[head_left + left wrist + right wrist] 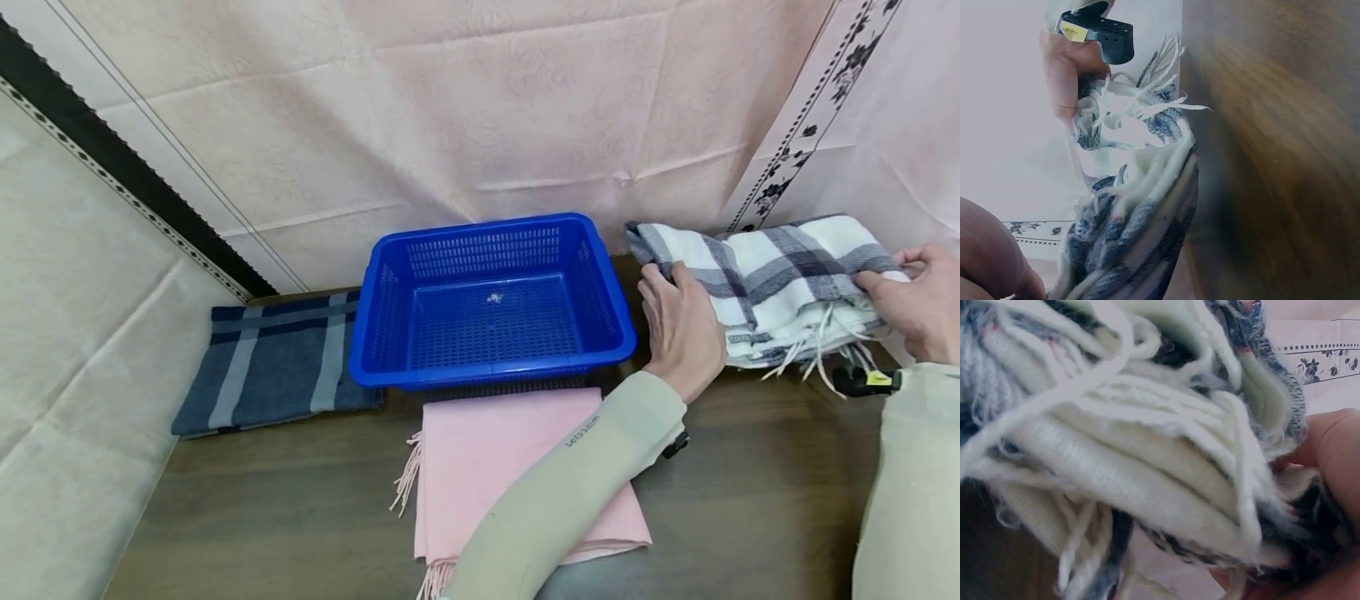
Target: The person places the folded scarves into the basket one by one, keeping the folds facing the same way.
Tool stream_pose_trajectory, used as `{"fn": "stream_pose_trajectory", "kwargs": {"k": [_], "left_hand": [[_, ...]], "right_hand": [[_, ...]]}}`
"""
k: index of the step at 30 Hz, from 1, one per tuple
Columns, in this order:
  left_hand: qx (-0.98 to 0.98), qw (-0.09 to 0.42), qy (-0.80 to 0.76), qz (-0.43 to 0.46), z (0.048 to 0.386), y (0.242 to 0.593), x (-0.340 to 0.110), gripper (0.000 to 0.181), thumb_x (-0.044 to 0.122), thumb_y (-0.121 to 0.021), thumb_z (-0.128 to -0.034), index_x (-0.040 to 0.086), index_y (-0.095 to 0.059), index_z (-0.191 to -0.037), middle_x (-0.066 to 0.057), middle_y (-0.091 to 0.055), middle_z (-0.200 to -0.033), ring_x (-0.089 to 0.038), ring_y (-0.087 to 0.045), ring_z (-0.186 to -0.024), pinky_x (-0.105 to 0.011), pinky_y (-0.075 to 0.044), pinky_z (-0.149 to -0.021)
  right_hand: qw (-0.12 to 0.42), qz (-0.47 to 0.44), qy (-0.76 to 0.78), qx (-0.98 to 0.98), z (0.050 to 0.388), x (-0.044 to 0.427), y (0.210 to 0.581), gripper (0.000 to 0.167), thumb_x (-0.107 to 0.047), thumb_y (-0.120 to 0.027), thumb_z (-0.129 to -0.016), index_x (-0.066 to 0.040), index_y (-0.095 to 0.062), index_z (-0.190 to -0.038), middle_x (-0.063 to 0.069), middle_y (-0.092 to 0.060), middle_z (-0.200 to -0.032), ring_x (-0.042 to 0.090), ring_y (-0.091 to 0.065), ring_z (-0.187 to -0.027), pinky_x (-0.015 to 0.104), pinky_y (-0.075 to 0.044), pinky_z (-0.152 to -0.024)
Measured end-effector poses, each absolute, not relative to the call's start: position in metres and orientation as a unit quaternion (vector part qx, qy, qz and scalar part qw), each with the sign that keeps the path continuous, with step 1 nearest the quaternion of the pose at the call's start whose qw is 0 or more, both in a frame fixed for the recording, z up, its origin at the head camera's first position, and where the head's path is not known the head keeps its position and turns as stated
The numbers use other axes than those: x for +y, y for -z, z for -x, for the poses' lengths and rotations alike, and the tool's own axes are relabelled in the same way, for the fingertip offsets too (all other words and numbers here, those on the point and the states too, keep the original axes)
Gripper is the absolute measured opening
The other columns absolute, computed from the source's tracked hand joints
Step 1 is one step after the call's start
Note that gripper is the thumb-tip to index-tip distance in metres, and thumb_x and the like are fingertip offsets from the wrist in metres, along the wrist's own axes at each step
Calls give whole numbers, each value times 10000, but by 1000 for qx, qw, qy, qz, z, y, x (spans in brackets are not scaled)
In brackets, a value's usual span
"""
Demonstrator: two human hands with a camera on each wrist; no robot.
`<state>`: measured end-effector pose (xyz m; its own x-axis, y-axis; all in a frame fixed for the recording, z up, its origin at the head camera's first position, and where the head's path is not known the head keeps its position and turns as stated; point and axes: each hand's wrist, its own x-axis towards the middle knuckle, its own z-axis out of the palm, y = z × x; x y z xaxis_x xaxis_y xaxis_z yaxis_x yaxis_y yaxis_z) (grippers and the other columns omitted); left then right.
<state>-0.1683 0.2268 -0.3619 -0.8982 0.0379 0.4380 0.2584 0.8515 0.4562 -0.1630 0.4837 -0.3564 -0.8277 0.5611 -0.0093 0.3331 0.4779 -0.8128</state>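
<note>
Right of the blue basket (489,368), a folded plaid scarf (787,271) is spanning the space between the left hand (681,329), which is gripping the end nearest the basket, and the right hand (926,304), which is pinching the far end. The step in hand is apparently securing it by both ends; the next move is likely calling for even grips, keeping its layers together.

The left sleeve (570,483) hides part of the pink cloth (487,458). A white speck (494,297) in the blue basket (491,371) is too small to identify. The right wrist view blurs pale fringe (1246,494) on the plaid cloth (780,271).
</note>
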Motion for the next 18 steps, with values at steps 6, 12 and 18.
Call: {"fn": "stream_pose_trajectory", "kwargs": {"k": [6,12,18], "left_hand": [[-940,209,254,94,167,352,219,404,239,-829,-804,189,-569,-1108,-53,-459,-1213,-154,-484,-1058,-215,-465,-943],[-938,203,256,115,169,345,206,329,199,-770,-856,182,-605,-1140,-53,-488,-1209,-156,-516,-1063,-234,-476,-955],[-938,220,240,118,171,339,197,282,190,-754,-859,187,-637,-1115,-41,-521,-1168,-155,-543,-1014,-238,-490,-886]], "right_hand": [[152,264,-470,-829,163,479,353,236,-225,-600,-939,-356,-404,-921,-217,-432,-905,-53,-417,-758,105,-389,-558],[160,262,-480,-822,162,473,346,236,-201,-617,-932,-336,-424,-913,-203,-438,-881,-46,-427,-735,116,-392,-529],[168,249,-496,-815,161,464,338,238,-148,-640,-918,-275,-439,-911,-238,-461,-738,-78,-455,-604,131,-409,-483]]}}
